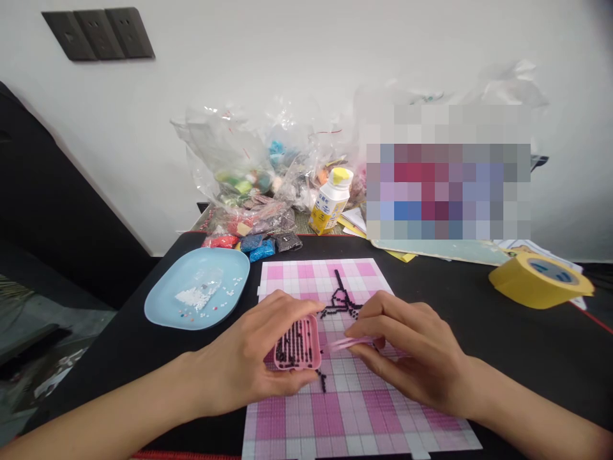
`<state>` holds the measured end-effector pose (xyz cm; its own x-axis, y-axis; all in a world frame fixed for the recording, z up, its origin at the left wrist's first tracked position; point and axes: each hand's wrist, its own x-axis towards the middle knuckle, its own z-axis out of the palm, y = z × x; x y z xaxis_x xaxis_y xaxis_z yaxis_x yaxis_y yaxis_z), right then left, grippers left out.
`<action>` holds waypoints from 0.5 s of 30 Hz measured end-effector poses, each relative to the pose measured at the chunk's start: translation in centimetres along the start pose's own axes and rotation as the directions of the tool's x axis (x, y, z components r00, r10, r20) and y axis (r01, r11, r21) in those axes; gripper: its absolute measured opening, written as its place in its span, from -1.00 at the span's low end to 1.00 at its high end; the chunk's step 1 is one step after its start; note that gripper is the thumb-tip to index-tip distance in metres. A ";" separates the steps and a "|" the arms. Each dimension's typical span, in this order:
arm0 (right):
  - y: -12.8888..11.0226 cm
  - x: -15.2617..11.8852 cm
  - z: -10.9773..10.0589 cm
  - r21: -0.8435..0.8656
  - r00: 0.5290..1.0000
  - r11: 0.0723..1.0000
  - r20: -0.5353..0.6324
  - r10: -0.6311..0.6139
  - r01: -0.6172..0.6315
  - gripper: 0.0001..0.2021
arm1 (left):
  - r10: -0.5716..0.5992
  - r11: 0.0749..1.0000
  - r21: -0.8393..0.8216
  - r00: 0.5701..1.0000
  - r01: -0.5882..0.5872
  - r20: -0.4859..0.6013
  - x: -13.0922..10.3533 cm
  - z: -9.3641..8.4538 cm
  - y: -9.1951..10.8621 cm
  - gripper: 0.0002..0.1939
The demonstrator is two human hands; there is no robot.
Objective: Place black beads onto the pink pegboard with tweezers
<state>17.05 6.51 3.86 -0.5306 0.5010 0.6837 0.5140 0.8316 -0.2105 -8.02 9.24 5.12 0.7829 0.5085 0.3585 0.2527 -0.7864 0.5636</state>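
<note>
My left hand (253,345) grips a small pink ridged tray (317,348) by its edges, thumb in front and fingers behind. Black beads (290,348) lie in rows along its grooves. Closed around pink tweezers (342,344) is my right hand (416,345); their blurred tips point left, close to the tray's right side. A dark speck sits by the tips, and I cannot tell whether they grip it. Under both hands spreads a pink-and-white checked pegboard (352,418). Black beads form a line figure (339,299) on it, partly hidden by my right hand, with a short strand below the tray.
To the left is a blue plate (158,306) with white beads and a plastic bag. Behind stand bead packets (262,250), clear bags (230,153) and a yellow-capped bottle (330,201). A yellow tape roll (527,287) lies right. Part of the back right is pixelated.
</note>
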 end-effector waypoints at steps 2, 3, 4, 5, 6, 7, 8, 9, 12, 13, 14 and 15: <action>-0.1 0.1 0.0 -0.012 1.000 1.000 -0.005 0.001 -0.001 -0.94 | 0.017 1.000 -0.004 1.000 -0.017 0.015 0.0 0.0 0.0 -0.37; -0.1 0.1 0.0 -0.014 1.000 1.000 -0.005 0.000 0.000 -0.93 | 0.025 1.000 -0.006 0.999 -0.024 0.022 0.0 0.0 0.0 -0.36; -0.1 0.1 0.0 -0.013 1.000 1.000 -0.003 -0.001 0.001 -0.93 | 0.034 0.999 -0.011 0.999 -0.033 0.028 0.0 -0.1 0.1 -0.36; -0.1 0.1 0.0 -0.011 1.000 1.000 -0.003 -0.003 0.003 -0.93 | 0.044 0.999 -0.019 0.998 -0.043 0.034 0.0 -0.1 0.2 -0.35; -0.2 0.1 0.0 -0.007 1.000 1.000 -0.003 -0.007 0.007 -0.93 | 0.050 0.998 -0.028 0.998 -0.049 0.038 0.1 -0.1 0.3 -0.34; -0.2 0.1 0.1 -0.002 1.000 1.000 -0.001 -0.011 0.011 -0.92 | 0.053 0.998 -0.034 0.998 -0.052 0.041 0.1 -0.2 0.4 -0.34; -0.2 0.1 0.1 0.003 1.000 1.000 -0.001 -0.016 0.016 -0.92 | 0.051 0.998 -0.039 0.998 -0.049 0.042 0.1 -0.2 0.5 -0.34; -0.2 0.1 0.1 0.005 1.000 1.000 0.001 -0.019 0.019 -0.91 | 0.052 0.998 -0.042 0.998 -0.050 0.041 0.2 -0.3 0.6 -0.35; -0.2 0.1 0.0 0.003 1.000 1.000 -0.002 -0.024 0.024 -0.90 | 0.045 0.998 -0.036 0.999 -0.044 0.030 0.1 -0.3 0.6 -0.36; -0.3 0.1 0.0 -0.001 1.000 1.000 -0.008 -0.022 0.022 -0.90 | 0.049 0.998 -0.033 0.998 -0.048 0.029 0.0 -0.2 0.6 -0.37; -0.3 0.1 -0.1 -0.004 1.000 1.000 -0.015 -0.014 0.014 -0.91 | 0.051 0.998 -0.027 0.998 -0.050 0.030 -0.1 -0.1 0.6 -0.37; -0.3 0.2 -0.2 -0.006 1.000 1.000 -0.022 -0.004 0.004 -0.91 | 0.052 0.998 -0.019 0.998 -0.052 0.029 -0.1 -0.1 0.5 -0.37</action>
<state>16.93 6.33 4.17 -0.5178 0.4919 0.6999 0.5158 0.8322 -0.2033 -8.03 8.80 5.42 0.8112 0.4562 0.3657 0.2011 -0.8050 0.5581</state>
